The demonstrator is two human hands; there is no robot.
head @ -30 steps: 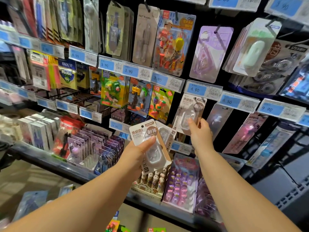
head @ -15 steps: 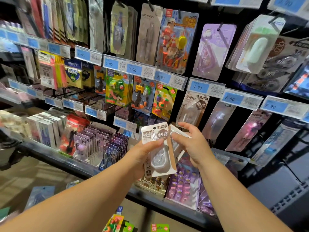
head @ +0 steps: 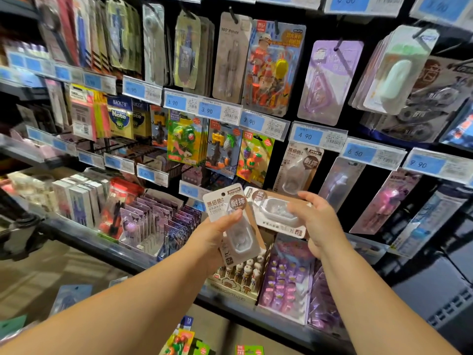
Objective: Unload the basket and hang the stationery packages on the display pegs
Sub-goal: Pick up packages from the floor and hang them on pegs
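now two tape packs in hand, a matching one on the peg

head view: the left hand [head: 212, 238] grips an upright pack [head: 222, 204] of correction tape, thumb pressed across the card front and fingers curled behind it. the right hand [head: 318, 226] pinches a second one, the sideways pack [head: 275, 213], which lies turned on its side with its hang-hole end pointing left, touching or just beside the upright pack. both are held in front of the display, above the lower shelf [head: 133, 254]. the basket is not clearly in view.

just above the right hand a hung pack [head: 298, 166] of the same design sits under the 4.90 label [head: 317, 135], so that peg looks like the target.

to do the step well, the person should probably turn the sideways pack upright so its hole leads, then lift it level with the peg tip behind the label. the hole is small and the peg itself is hidden by the label, so feeling for the tip and sliding the card straight back is safer than pushing at an angle, which could tear the card or knock the hung pack off. the left hand need only keep its pack steady and out of the way.
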